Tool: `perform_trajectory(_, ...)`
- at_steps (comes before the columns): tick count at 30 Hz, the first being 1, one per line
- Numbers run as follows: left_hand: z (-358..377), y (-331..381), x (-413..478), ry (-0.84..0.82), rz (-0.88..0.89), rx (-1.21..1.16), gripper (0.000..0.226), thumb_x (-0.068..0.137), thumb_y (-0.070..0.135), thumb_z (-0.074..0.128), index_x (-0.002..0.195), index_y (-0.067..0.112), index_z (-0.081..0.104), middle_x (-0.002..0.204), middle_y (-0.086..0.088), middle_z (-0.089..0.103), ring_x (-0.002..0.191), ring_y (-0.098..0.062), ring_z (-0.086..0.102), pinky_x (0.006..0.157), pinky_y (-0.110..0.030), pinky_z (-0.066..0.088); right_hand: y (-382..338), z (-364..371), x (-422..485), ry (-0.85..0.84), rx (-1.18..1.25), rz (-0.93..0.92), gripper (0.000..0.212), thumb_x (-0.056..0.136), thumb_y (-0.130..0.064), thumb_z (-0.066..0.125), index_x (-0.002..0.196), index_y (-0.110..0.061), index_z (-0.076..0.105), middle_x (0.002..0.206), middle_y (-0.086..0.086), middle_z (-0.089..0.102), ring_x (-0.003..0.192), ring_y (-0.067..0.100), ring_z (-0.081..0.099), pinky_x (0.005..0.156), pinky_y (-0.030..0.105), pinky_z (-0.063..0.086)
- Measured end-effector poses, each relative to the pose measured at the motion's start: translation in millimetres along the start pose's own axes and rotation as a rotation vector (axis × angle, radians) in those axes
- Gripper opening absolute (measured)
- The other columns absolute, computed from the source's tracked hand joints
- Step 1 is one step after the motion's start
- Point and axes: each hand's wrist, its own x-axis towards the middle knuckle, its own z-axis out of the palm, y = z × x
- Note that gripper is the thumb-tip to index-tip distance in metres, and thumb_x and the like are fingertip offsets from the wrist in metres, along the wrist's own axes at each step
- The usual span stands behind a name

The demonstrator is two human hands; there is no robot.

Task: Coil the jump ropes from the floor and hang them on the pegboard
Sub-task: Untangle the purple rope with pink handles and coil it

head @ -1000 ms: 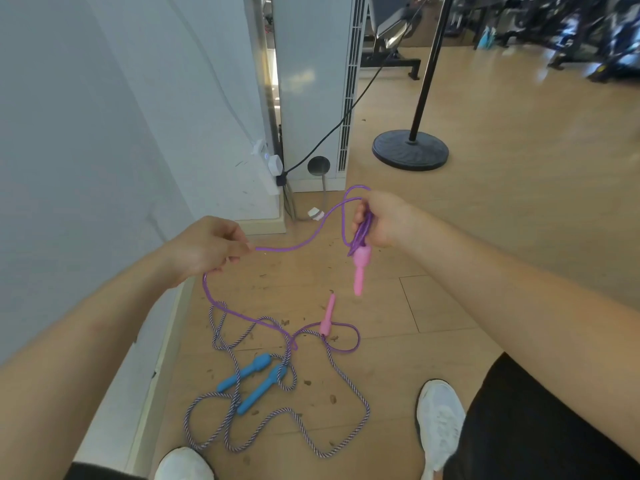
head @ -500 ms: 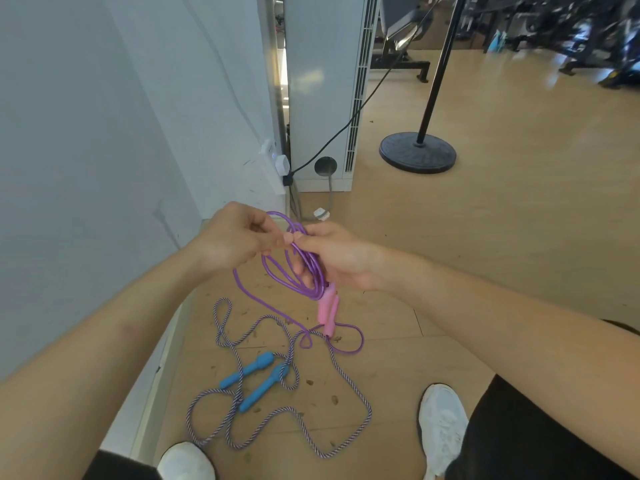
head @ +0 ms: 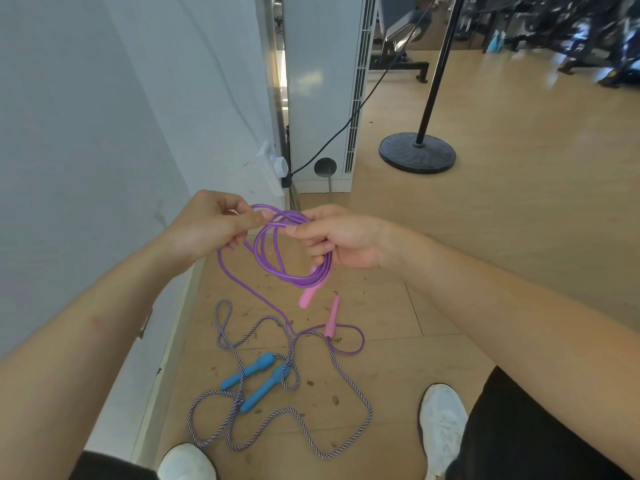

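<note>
A purple jump rope (head: 277,268) with pink handles is partly coiled in the air between my hands. My right hand (head: 341,239) grips the bundle of loops, and one pink handle (head: 307,296) hangs below it. My left hand (head: 211,225) pinches the rope's free strand at the top of the coil. That strand runs down to the floor, where the other pink handle (head: 331,318) lies. A striped rope with blue handles (head: 258,379) lies loose on the wooden floor below. No pegboard is in view.
A white wall (head: 86,150) runs along the left. A tall white unit (head: 322,81) with a black cable stands ahead. A black round stand base (head: 417,152) sits on the floor to the right. My white shoes (head: 441,420) flank the striped rope.
My hands came together from apart and added a loop to the purple coil. The coil now shows several turns, and less purple rope lies on the floor.
</note>
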Motion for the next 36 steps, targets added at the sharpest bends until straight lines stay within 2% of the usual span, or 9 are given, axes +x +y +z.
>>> perform_trajectory(4,-9,-5,1,0.017,-0.027,0.014,0.038,0.081,0.041,0.079,0.075,0.005,0.068,0.053,0.001,0.054,0.048,-0.011,0.049,0.06,-0.027,0.046,-3,-15,5,0.191,0.055,-0.062,0.01,0.098,-0.014,0.061,0.108,-0.012,0.061,0.052,-0.01,0.028,0.046,0.008,0.023,0.052,0.024,0.03)
perform_trajectory(7,-13,-9,4,0.047,-0.052,-0.004,0.034,0.083,0.036,0.078,0.072,0.007,0.066,0.056,-0.001,0.054,0.052,-0.016,0.05,0.061,-0.029,0.047,-3,-26,13,0.411,0.309,-0.128,0.003,0.099,-0.013,0.059,0.098,-0.012,0.062,0.05,-0.01,0.031,0.041,0.006,0.025,0.043,0.021,0.031)
perform_trajectory(12,-22,-17,8,0.092,-0.111,0.023,0.034,0.081,0.036,0.081,0.075,0.005,0.067,0.061,-0.006,0.058,0.056,-0.02,0.053,0.061,-0.03,0.05,-3,-58,17,0.777,0.676,-0.079,0.012,0.101,-0.015,0.055,0.089,-0.013,0.057,0.058,-0.005,0.031,0.028,0.006,0.025,0.035,0.019,0.029)
perform_trajectory(17,-28,-24,10,0.04,-0.166,0.027,0.029,0.082,0.031,0.081,0.082,0.003,0.07,0.065,-0.007,0.062,0.058,-0.018,0.055,0.064,-0.032,0.052,2,-84,18,0.994,0.733,0.022,0.017,0.099,-0.008,0.044,0.087,-0.012,0.056,0.06,0.001,0.033,0.023,0.013,0.024,0.039,0.02,0.029)
perform_trajectory(21,-32,-31,13,0.057,-0.198,0.085,0.02,0.087,0.018,0.075,0.089,-0.001,0.07,0.07,-0.008,0.062,0.06,-0.02,0.053,0.063,-0.03,0.05,3,-102,19,1.124,0.741,0.091,0.022,0.096,-0.008,0.044,0.077,-0.016,0.051,0.059,0.002,0.03,0.039,0.018,0.026,0.04,0.015,0.033)
perform_trajectory(26,-31,-36,12,0.107,-0.164,0.103,0.015,0.089,0.014,0.074,0.088,-0.001,0.071,0.073,-0.009,0.063,0.059,-0.02,0.05,0.057,-0.027,0.047,11,-103,18,0.98,0.749,0.132,0.03,0.098,-0.01,0.041,0.069,-0.018,0.044,0.042,-0.004,0.027,0.028,0.013,0.023,0.044,0.02,0.029)
perform_trajectory(29,-20,-34,9,-0.01,-0.138,0.254,0.013,0.086,0.016,0.076,0.076,0.008,0.073,0.067,-0.004,0.067,0.054,-0.016,0.052,0.051,-0.021,0.044,14,-94,21,0.835,0.727,0.14,0.037,0.1,-0.015,0.045,0.064,-0.021,0.039,0.039,-0.007,0.027,0.027,0.012,0.025,0.047,0.024,0.029)
perform_trajectory(33,1,-29,7,-0.2,-0.101,0.498,0.027,0.082,0.021,0.076,0.056,0.02,0.07,0.052,0.008,0.063,0.053,-0.008,0.053,0.059,-0.024,0.041,13,-74,21,0.676,0.556,0.124,0.03,0.099,-0.016,0.049,0.069,-0.018,0.047,0.045,-0.007,0.037,0.033,0.009,0.035,0.051,0.025,0.036)
perform_trajectory(36,17,-23,1,-0.362,-0.082,0.511,0.023,0.082,0.024,0.076,0.06,0.017,0.072,0.052,0.008,0.06,0.055,-0.01,0.05,0.062,-0.025,0.041,14,-57,23,0.569,0.4,0.111,0.02,0.098,-0.015,0.053,0.078,-0.014,0.055,0.058,-0.003,0.051,0.043,0.01,0.05,0.055,0.025,0.047)
